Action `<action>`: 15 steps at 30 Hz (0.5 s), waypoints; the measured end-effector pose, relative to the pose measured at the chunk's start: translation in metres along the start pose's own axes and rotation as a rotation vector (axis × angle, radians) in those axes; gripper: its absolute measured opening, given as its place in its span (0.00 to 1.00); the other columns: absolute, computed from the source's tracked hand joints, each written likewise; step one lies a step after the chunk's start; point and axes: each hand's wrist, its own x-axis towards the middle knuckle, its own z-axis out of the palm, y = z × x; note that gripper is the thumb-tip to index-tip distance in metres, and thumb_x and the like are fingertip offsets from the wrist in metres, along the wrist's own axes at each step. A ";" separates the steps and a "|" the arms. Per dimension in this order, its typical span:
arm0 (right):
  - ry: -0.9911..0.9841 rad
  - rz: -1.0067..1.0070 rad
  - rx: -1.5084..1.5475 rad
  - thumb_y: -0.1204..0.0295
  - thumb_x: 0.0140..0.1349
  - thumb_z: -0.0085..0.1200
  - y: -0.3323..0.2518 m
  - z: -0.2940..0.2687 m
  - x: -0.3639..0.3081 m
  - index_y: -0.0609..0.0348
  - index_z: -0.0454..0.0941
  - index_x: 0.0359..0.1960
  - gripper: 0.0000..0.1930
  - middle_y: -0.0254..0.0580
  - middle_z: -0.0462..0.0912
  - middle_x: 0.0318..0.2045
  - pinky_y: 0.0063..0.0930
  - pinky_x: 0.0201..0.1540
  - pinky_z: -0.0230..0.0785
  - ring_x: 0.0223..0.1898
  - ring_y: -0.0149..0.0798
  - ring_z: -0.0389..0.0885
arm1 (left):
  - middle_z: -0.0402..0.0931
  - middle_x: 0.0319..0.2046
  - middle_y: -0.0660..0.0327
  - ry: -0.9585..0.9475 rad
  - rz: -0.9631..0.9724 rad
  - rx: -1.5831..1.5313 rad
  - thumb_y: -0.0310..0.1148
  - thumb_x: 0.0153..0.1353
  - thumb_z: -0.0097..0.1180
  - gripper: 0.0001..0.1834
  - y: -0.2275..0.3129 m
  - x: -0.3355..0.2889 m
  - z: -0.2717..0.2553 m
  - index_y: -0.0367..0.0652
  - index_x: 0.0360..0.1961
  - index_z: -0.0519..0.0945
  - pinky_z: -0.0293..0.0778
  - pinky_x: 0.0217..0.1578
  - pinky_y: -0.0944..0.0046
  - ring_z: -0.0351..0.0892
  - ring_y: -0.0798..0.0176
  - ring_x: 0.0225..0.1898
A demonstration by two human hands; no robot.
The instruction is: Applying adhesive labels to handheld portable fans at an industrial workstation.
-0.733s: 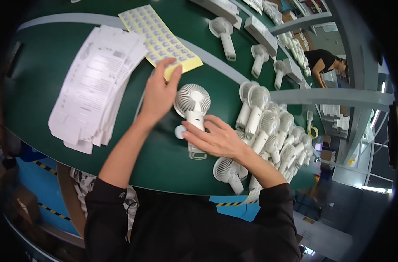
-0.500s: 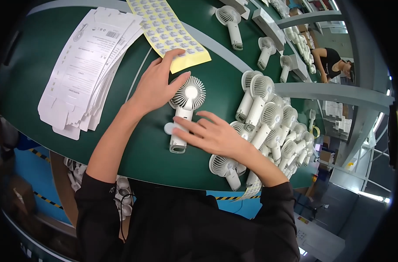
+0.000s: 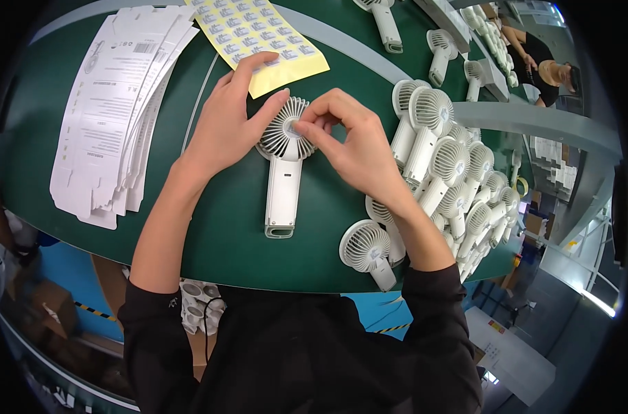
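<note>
A white handheld fan (image 3: 283, 196) lies on the green table, its round grille up and its handle pointing toward me. My left hand (image 3: 224, 124) is spread at the upper left of the grille; its thumb touches the rim while the index finger reaches over the edge of a yellow sheet of small grey stickers (image 3: 269, 31). Over the fan's centre, my right hand (image 3: 352, 141) has thumb and forefinger pinched together. Those fingertips partly cover the hub, and whatever they may hold is hidden.
Several white fans (image 3: 448, 162) are piled to the right, with one fan (image 3: 367, 248) lying nearest the table's front edge. Flat printed white cartons (image 3: 103, 117) are stacked at left. A grey curved bar (image 3: 534, 117) crosses the right side. Another person (image 3: 545, 69) is at the far right.
My right hand has moved up from the fan's handle to its hub and closed into a pinch. The white disc beside the handle no longer shows there. My left hand stays by the grille.
</note>
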 end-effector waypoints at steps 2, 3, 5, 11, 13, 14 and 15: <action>0.001 -0.021 -0.019 0.74 0.63 0.66 0.000 0.000 0.001 0.66 0.79 0.35 0.09 0.40 0.80 0.31 0.29 0.34 0.72 0.29 0.34 0.77 | 0.79 0.56 0.47 -0.008 -0.015 0.001 0.38 0.68 0.62 0.28 0.000 0.000 0.000 0.44 0.66 0.70 0.72 0.58 0.52 0.76 0.42 0.59; -0.001 -0.027 -0.019 0.74 0.63 0.66 0.000 0.000 0.001 0.66 0.79 0.35 0.09 0.40 0.80 0.31 0.29 0.34 0.72 0.29 0.34 0.78 | 0.79 0.56 0.46 -0.013 -0.022 0.000 0.38 0.68 0.62 0.28 0.001 0.000 0.000 0.44 0.66 0.70 0.72 0.58 0.52 0.76 0.42 0.59; -0.009 -0.035 -0.035 0.74 0.63 0.66 0.001 -0.001 0.002 0.67 0.79 0.35 0.09 0.40 0.79 0.31 0.29 0.34 0.72 0.29 0.34 0.78 | 0.79 0.55 0.45 -0.018 -0.028 -0.003 0.38 0.68 0.62 0.28 0.001 0.000 -0.001 0.44 0.66 0.70 0.72 0.58 0.52 0.77 0.42 0.58; -0.034 -0.032 -0.034 0.74 0.63 0.66 0.001 -0.004 0.003 0.67 0.79 0.35 0.09 0.40 0.79 0.31 0.29 0.34 0.73 0.29 0.34 0.78 | 0.79 0.55 0.44 -0.028 -0.045 -0.009 0.39 0.68 0.62 0.28 0.002 0.000 -0.001 0.44 0.66 0.70 0.72 0.58 0.52 0.77 0.42 0.58; -0.037 -0.025 -0.031 0.74 0.63 0.66 0.001 -0.004 0.003 0.67 0.80 0.35 0.08 0.40 0.80 0.31 0.29 0.34 0.73 0.30 0.34 0.78 | 0.79 0.55 0.45 -0.026 -0.040 -0.009 0.39 0.68 0.62 0.28 0.002 0.000 -0.001 0.44 0.66 0.70 0.72 0.58 0.51 0.77 0.42 0.58; -0.038 -0.024 -0.037 0.74 0.63 0.66 0.001 -0.004 0.003 0.67 0.80 0.35 0.08 0.40 0.80 0.31 0.29 0.34 0.73 0.30 0.34 0.78 | 0.79 0.55 0.45 -0.025 -0.040 -0.008 0.39 0.68 0.62 0.28 0.002 0.000 -0.001 0.44 0.65 0.70 0.72 0.58 0.51 0.77 0.42 0.58; -0.036 -0.029 -0.037 0.74 0.63 0.66 0.000 -0.004 0.004 0.67 0.80 0.35 0.08 0.40 0.80 0.32 0.29 0.34 0.73 0.30 0.34 0.79 | 0.79 0.55 0.45 -0.025 -0.041 -0.008 0.39 0.68 0.62 0.28 0.002 0.000 -0.001 0.44 0.65 0.70 0.72 0.58 0.51 0.77 0.42 0.58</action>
